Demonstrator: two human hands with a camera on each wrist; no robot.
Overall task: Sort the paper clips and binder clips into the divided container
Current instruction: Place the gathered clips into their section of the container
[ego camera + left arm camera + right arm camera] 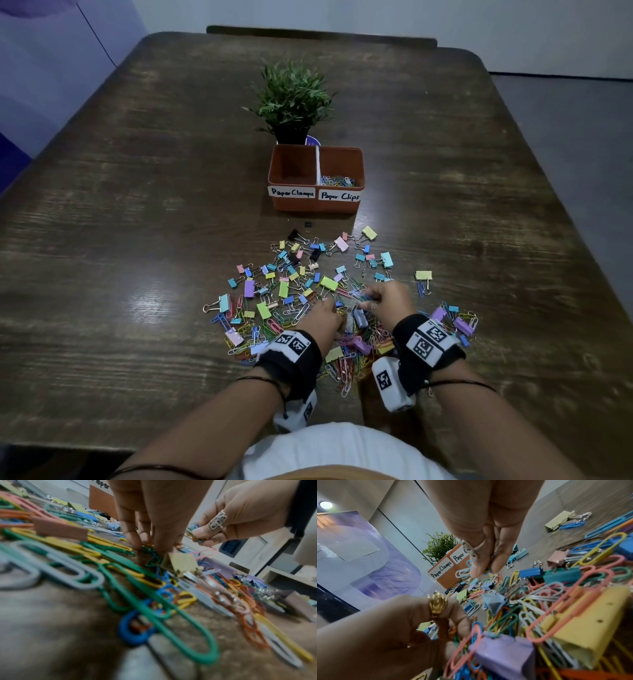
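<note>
The divided container (pixel 315 202) stands mid-table, its long side across you, beyond the scattered clips (pixel 301 291); bare table (pixel 120 240) lies wide on both sides. Your right hand (pixel 385 296) pinches a small bunch of paper clips; your left hand (pixel 322 317) presses curled fingertips into the pile.

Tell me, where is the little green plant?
In the head view, the plant stands in its black pot on the table, far from the hands, right behind the orange divided container, nearer its left half.
</note>
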